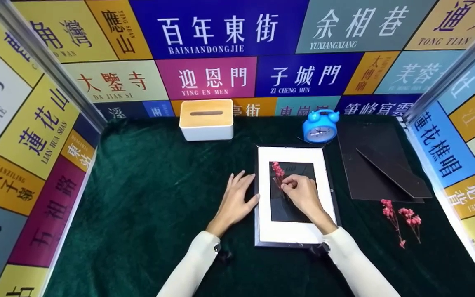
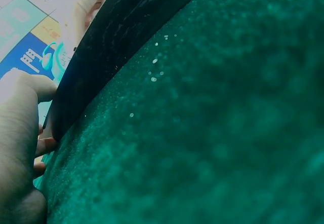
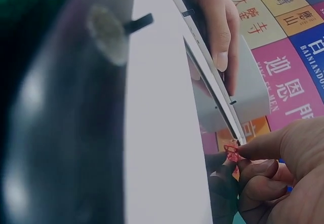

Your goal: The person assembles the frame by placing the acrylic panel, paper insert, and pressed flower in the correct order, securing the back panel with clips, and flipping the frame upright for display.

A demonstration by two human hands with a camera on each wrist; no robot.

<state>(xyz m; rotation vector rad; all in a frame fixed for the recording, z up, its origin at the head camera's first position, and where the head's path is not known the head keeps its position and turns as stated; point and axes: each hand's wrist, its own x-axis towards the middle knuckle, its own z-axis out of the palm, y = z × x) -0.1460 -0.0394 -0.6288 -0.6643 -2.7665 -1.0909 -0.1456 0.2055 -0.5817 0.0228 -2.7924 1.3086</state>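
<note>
A picture frame point(image 1: 290, 234) with a white mat around a dark glossy centre lies flat on the green cloth. Over that centre my right hand point(image 1: 301, 193) pinches a sprig of pink dried flowers point(image 1: 278, 169) between thumb and fingertips; the right wrist view shows the sprig point(image 3: 233, 152) close against the glossy surface. Beside the frame's left edge is my left hand point(image 1: 235, 198), fingers spread and relaxed. In the left wrist view, the fingers point(image 2: 46, 146) touch the frame's dark side point(image 2: 96, 57). The sprig's lower stem is partly hidden by my right hand.
Two more pink flower sprigs point(image 1: 394, 216) lie to the right. Behind them is a black backing board point(image 1: 361, 165) with a stand flap point(image 1: 390, 173) angled across it. A tissue box point(image 1: 206, 128) and blue alarm clock point(image 1: 320, 128) stand at the back, before lettered panels.
</note>
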